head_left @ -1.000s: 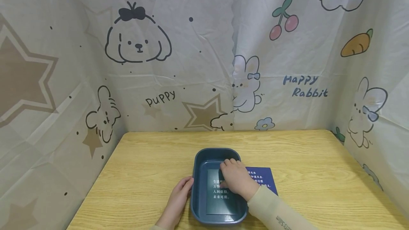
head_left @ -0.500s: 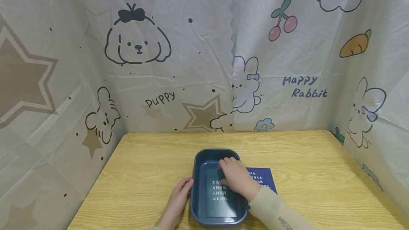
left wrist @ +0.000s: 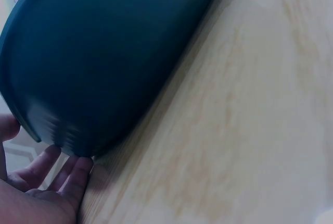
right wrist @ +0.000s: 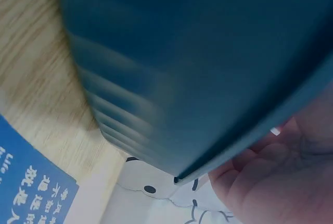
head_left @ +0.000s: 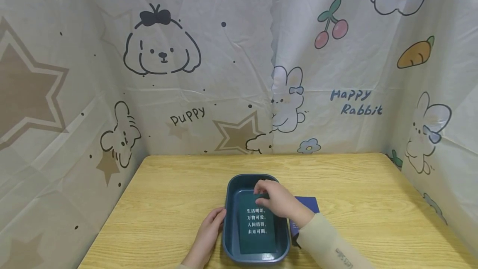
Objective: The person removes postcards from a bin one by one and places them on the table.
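A deep dark-teal tray (head_left: 231, 244) with rounded corners sits on the table. In it lies a dark green booklet (head_left: 257, 242) with white Chinese lettering. My left hand (head_left: 210, 229) holds the tray's left side; in the left wrist view its fingertips (left wrist: 83, 164) touch the outer wall and the thumb is by the rim. My right hand (head_left: 278, 198) reaches over the right rim, bent thumb and fingers pinching the booklet's far edge. In the right wrist view, the tray wall hides those fingertips. A blue booklet (head_left: 310, 202) lies right of the tray, partly under the right forearm.
The wood-grain table (head_left: 179, 194) extends on both sides of the tray and behind it. A pale cloth (head_left: 231, 61) printed with cartoon animals hangs around the back and sides.
My right hand has shifted slightly, and the green booklet has moved a little left and away with it. More of its lettering shows and its glare has faded. The left hand stays in place.
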The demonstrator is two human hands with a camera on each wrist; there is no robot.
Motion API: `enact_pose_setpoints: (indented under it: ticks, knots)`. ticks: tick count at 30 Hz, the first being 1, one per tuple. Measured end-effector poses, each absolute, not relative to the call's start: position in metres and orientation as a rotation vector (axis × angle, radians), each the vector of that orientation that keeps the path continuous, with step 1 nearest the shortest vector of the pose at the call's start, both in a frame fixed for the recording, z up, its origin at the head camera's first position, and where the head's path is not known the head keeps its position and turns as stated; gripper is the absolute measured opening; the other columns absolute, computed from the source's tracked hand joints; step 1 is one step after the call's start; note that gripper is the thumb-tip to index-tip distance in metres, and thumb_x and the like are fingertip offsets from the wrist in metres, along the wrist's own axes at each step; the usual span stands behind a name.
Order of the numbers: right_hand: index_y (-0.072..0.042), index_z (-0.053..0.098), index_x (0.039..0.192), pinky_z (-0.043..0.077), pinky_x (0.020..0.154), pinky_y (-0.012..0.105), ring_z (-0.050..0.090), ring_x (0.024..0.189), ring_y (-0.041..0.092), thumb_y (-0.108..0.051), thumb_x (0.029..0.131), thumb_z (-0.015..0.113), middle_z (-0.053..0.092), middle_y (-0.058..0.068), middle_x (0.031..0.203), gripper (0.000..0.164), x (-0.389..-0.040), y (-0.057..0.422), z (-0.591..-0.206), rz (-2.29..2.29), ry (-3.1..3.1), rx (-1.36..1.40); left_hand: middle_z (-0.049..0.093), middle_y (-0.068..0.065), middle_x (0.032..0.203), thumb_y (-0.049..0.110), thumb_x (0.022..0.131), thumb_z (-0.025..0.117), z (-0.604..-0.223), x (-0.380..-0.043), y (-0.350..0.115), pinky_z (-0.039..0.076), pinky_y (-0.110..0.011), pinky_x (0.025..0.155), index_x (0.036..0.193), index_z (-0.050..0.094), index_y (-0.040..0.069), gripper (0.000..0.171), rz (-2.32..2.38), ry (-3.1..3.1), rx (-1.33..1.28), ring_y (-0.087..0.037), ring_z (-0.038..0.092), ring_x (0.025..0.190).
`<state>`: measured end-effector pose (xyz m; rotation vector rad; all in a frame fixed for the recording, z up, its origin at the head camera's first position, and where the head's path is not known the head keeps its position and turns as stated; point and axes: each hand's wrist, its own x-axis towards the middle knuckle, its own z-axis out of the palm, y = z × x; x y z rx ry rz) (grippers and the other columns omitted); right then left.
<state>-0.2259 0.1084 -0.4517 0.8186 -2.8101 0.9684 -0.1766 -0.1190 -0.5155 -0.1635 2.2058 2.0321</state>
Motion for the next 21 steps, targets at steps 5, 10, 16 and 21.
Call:
enact_pose_setpoints:
  ticks: [5, 10, 16, 21]
  knots:
    - [-0.018, 0.062, 0.099, 0.052, 0.073, 0.041, 0.055, 0.081, 0.014, -0.016, 0.086, 0.068, 0.061, -0.004, 0.088, 0.014, -0.224, 0.112, -0.449, 1.114, -2.824, 0.781, 0.055, -0.023, 0.132, 0.046, 0.097, 0.046, -0.515, -0.177, -0.119, 0.043, -0.054, 0.101, 0.132, 0.050, -0.003, 0.060, 2.039, 2.202, -0.166, -0.030, 0.057, 0.110]
    - [-0.021, 0.065, 0.102, 0.053, 0.075, 0.042, 0.058, 0.090, 0.016, -0.021, 0.088, 0.066, 0.066, -0.002, 0.098, 0.013, -0.222, 0.113, -0.447, 1.202, -2.804, 0.704, 0.058, -0.021, 0.129, 0.048, 0.096, 0.048, -0.515, -0.176, -0.118, 0.044, -0.051, 0.100, 0.130, 0.052, -0.003, 0.061, 2.051, 2.207, -0.176, -0.027, 0.058, 0.107]
    - [-0.029, 0.066, 0.099, 0.054, 0.084, 0.045, 0.059, 0.096, 0.014, -0.027, 0.086, 0.069, 0.069, -0.003, 0.104, 0.014, -0.223, 0.117, -0.439, 1.227, -2.720, 0.495, 0.058, -0.021, 0.128, 0.049, 0.096, 0.048, -0.514, -0.175, -0.118, 0.044, -0.052, 0.100, 0.130, 0.052, -0.003, 0.062, 2.049, 2.211, -0.169, -0.027, 0.058, 0.107]
    - [-0.028, 0.066, 0.102, 0.054, 0.064, 0.038, 0.058, 0.076, 0.015, -0.031, 0.085, 0.070, 0.067, 0.000, 0.088, 0.018, -0.224, 0.129, -0.426, 1.274, -2.656, 0.367, 0.058, -0.022, 0.129, 0.047, 0.096, 0.048, -0.514, -0.175, -0.118, 0.043, -0.051, 0.101, 0.130, 0.052, -0.003, 0.061, 2.062, 2.207, -0.166, -0.027, 0.057, 0.109]
